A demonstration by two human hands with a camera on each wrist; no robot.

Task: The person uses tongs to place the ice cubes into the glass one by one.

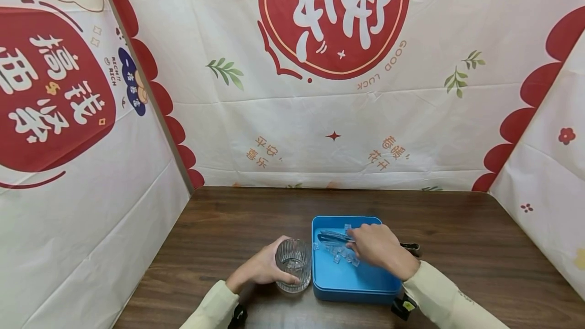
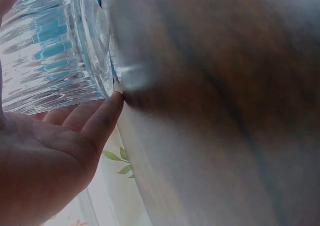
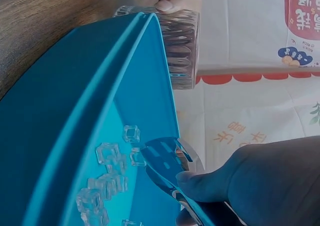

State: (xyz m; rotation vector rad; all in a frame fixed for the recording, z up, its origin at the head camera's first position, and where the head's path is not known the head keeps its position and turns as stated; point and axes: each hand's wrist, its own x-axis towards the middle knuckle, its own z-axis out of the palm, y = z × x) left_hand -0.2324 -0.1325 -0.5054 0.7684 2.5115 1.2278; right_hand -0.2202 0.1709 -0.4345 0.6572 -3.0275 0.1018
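My left hand [image 1: 261, 268] grips a clear ribbed drinking glass [image 1: 296, 257], thumb on the near side and fingers round the far side. The glass stands upright on the table, right beside a blue rectangular box [image 1: 361, 284]. Over the box, my right hand [image 1: 378, 249] holds metal tongs [image 1: 330, 236] with slotted heads, which reach down inside. Several clear ice cubes [image 3: 104, 186] lie on the box floor. In the right wrist view, the tongs' tips are right at one cube [image 3: 137, 157]; I cannot tell whether they pinch it.
The dark wood-grain table [image 1: 228, 217] carries the glass and box. White printed cloth [image 1: 320, 116] hangs behind it and at both sides. The tongs' dark handle end [image 1: 411, 248] sticks out past the box's right rim. A black wrist device [image 1: 404, 306] is by the right sleeve.
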